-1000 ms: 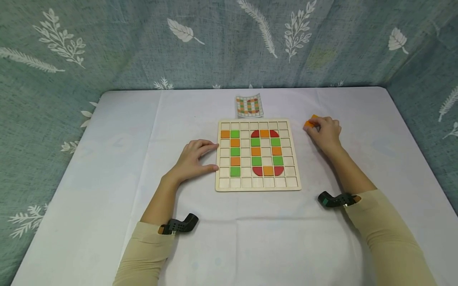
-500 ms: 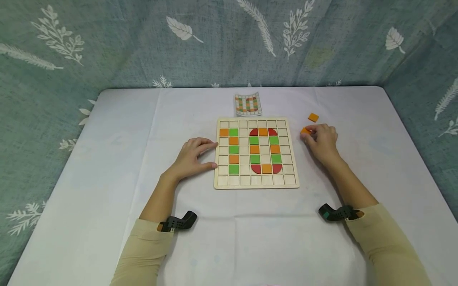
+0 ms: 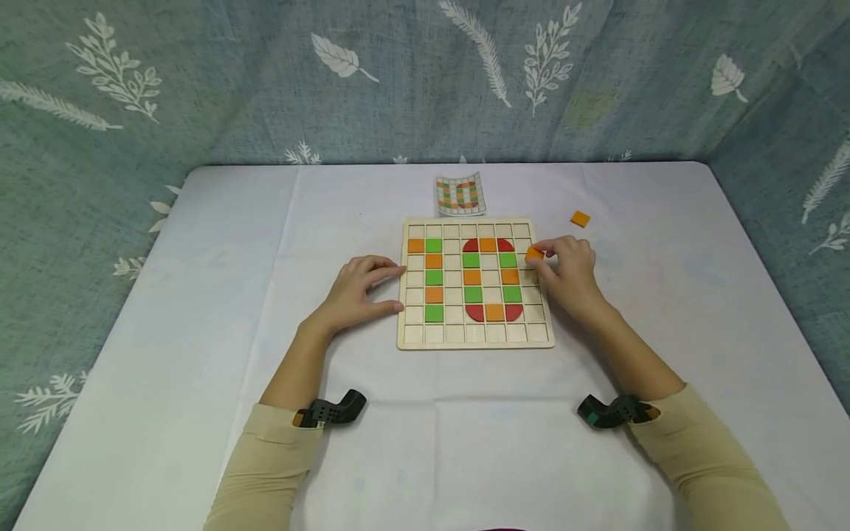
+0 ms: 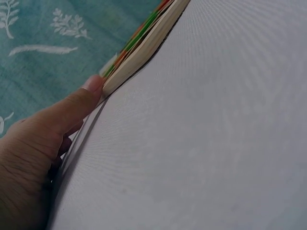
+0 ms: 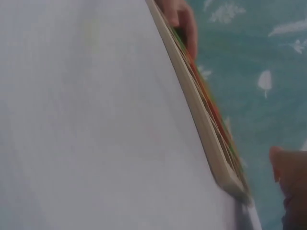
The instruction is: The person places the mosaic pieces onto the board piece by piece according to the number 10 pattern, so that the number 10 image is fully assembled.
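A wooden grid board (image 3: 453,338) lies on the table, with orange, green and red tiles set in its cells. My left hand (image 3: 357,291) rests against the board's left edge, its thumb and a fingertip touching the rim. In the left wrist view the thumb (image 4: 72,108) lies against the board's corner. Over the board's upper right edge, my right hand (image 3: 572,273) pinches an orange square tile (image 3: 534,254) between thumb and fingers. The right wrist view shows only part of that hand (image 5: 293,177), and the tile does not show there.
One loose orange tile (image 3: 581,219) lies on the table right of the board. Behind the board stands a small curved pattern card (image 3: 460,195). A white cloth (image 3: 372,472) covers the table, and a leaf-printed curtain (image 3: 412,81) hangs behind it.
My right hand has moved left from the loose tiles to the board's right edge, carrying one orange tile. The other orange tile stayed behind. My left hand has kept its place.
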`<state>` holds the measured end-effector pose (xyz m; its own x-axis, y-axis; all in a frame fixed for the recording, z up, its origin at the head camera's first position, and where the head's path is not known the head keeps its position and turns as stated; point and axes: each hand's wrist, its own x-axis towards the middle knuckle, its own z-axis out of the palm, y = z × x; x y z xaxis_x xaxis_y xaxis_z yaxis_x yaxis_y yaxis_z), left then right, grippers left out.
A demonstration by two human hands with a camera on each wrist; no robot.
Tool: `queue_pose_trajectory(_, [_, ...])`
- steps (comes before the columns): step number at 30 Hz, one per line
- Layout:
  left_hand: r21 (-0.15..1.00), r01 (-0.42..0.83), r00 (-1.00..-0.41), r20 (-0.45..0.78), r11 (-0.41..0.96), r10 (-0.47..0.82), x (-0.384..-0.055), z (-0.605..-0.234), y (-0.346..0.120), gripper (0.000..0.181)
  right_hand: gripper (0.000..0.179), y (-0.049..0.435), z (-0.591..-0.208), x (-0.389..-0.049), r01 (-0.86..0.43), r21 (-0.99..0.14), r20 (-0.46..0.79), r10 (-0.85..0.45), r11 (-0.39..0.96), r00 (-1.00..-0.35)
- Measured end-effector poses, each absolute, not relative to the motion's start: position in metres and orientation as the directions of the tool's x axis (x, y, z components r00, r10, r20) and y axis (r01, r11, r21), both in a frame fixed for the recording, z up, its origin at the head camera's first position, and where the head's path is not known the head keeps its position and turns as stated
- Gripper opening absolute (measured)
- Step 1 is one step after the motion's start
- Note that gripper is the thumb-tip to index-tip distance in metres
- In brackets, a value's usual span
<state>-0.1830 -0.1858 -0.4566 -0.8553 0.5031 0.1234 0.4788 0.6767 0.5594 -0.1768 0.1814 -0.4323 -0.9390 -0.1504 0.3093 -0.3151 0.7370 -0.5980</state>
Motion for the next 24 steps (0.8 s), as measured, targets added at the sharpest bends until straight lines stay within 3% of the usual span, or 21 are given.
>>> queue_pose_trajectory(10, [0.554,0.484,-0.853,0.127,0.678,0.505,-0.184,-0.459,-0.186,0.066,0.032,0.141,-0.421,-0.153,-0.468,-0.552,0.352,-0.315,0.69,-0.881])
queue_pose_trajectory(19, [0.556,0.485,-0.853,0.131,0.674,0.506,-0.186,-0.459,-0.185,0.064,0.029,0.103,-0.423,-0.138,-0.659,-0.417,0.485,-0.46,0.626,-0.744])
queue_pose_trajectory(24, [0.56,0.483,-0.853,0.129,0.673,0.505,-0.187,-0.459,-0.186,0.064,0.029,0.083,-0.425,-0.136,-0.66,-0.41,0.426,-0.508,0.63,-0.749])
